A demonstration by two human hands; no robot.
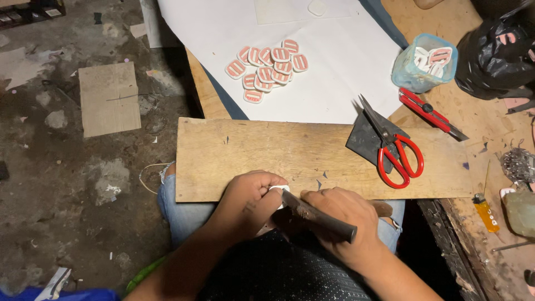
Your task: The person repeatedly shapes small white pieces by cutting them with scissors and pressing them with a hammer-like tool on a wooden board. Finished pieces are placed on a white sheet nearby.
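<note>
My left hand (252,195) pinches a small white piece (278,189) at the near edge of a wooden board (278,150) lying across my lap. My right hand (343,214) grips a dark-handled knife (317,214), its tip against the white piece. A pile of several small oval pink-and-white pieces (267,68) lies on a white sheet (345,67) beyond the board.
Red-handled scissors (397,153) rest on a dark scrap (365,139) at the board's right. A second red cutter (432,113), a clear container of pieces (424,61), a black bag (496,56) and a yellow lighter (486,213) sit on the right bench. The dirty floor (67,167) lies to the left.
</note>
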